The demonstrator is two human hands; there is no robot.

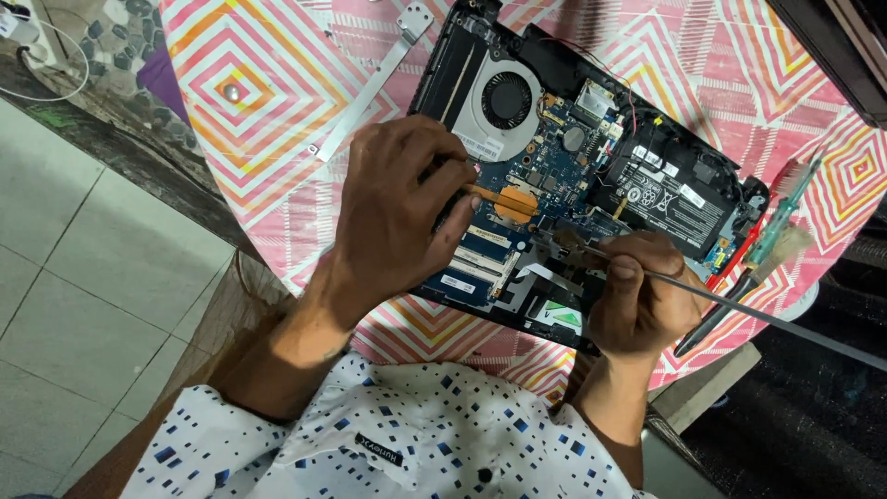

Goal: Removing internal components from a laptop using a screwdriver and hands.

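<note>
At centre of the pink patterned tablecloth [277, 102]: opened laptop [591, 166], bottom cover off, board bare. Left hand [397, 217] curled down on the board beside the copper heat pipe [506, 199] — what it pinches, cannot tell. Right hand [637, 296] at five o'clock, closed on a thin metal rod [776, 319]. Fan [505, 100] at twelve, battery [661, 189] at two, seemingly both seated. Screwdriver [785, 217] and brush [753, 273] at three; metal bracket [370, 88] at ten — stripping judged partway.

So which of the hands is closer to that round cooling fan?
The left hand: it rests on the board just below the fan. The right hand holds a thin rod further down, toward the laptop's lower right.
</note>
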